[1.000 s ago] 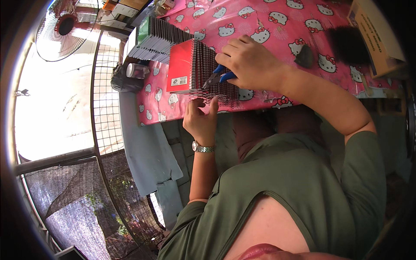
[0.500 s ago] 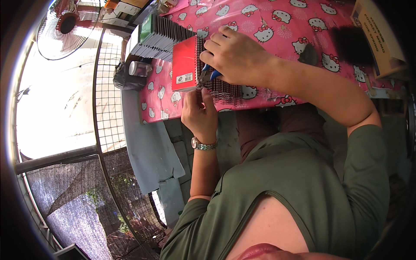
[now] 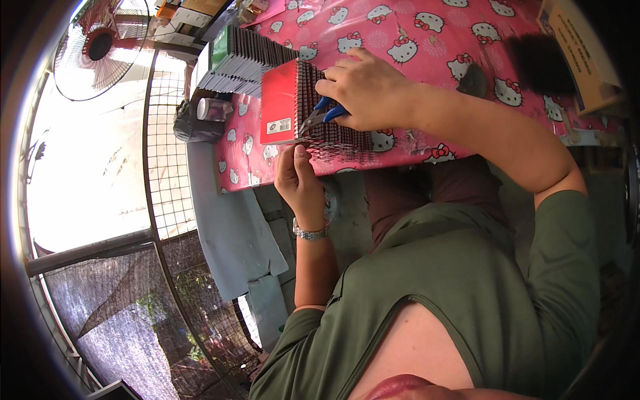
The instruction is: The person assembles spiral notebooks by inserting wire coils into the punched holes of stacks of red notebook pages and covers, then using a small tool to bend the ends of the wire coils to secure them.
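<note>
A stack of red spiral-bound notebooks (image 3: 283, 100) lies at the near edge of a table under a pink cartoon-cat cloth (image 3: 400, 40). My right hand (image 3: 363, 90) holds blue-handled pliers (image 3: 323, 115) with the jaws at the dark wire binding (image 3: 333, 137). My left hand (image 3: 300, 180), with a metal watch at the wrist, comes up from below the table edge and presses its thumb against the stack's near corner. A second stack of green-covered notebooks (image 3: 237, 57) lies behind the red one.
A black brush (image 3: 540, 63) and a cardboard box (image 3: 577, 47) sit on the table's right side. A dark bag with a white cylinder (image 3: 200, 117) hangs at the left edge. A wire mesh fence (image 3: 167, 153) and a fan (image 3: 100, 47) stand to the left.
My right hand with the pliers has shifted left along the wire binding toward the stack's near corner. My left hand has stayed at the edge, thumb now on the corner.
</note>
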The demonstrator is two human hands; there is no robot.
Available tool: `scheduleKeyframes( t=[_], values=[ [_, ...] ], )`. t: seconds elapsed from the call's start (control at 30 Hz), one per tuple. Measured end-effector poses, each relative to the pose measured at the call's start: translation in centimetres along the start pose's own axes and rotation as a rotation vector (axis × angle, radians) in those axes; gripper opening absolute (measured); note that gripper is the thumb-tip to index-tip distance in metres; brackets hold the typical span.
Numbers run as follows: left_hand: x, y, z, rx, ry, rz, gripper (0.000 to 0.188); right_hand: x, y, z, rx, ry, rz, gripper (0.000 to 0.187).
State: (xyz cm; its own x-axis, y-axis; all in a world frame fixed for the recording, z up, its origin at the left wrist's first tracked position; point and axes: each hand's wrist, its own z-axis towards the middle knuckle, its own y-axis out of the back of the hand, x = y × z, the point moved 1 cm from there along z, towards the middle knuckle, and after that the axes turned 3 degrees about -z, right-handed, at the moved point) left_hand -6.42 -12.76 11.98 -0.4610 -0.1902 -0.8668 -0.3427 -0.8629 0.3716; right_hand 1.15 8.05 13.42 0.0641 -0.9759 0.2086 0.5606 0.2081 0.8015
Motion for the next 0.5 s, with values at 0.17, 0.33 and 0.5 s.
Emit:
scheduleKeyframes(
  t=[0.17,0.33,0.5],
  values=[
    [-0.7,-0.2,0.8,0.036,-0.063,-0.004,0.018,0.4,0.5,1.0,-0.165,0.032,0.135,0.030],
    [-2.3,-0.4,1.0,0.023,-0.114,0.143,0.018,0.5,-0.2,3.3,0.003,0.084,0.346,0.023],
    [-0.8,1.4,0.7,0.074,0.173,-0.392,0.025,0.7,-0.1,3.8,0.121,0.094,0.338,0.023]
  ],
)
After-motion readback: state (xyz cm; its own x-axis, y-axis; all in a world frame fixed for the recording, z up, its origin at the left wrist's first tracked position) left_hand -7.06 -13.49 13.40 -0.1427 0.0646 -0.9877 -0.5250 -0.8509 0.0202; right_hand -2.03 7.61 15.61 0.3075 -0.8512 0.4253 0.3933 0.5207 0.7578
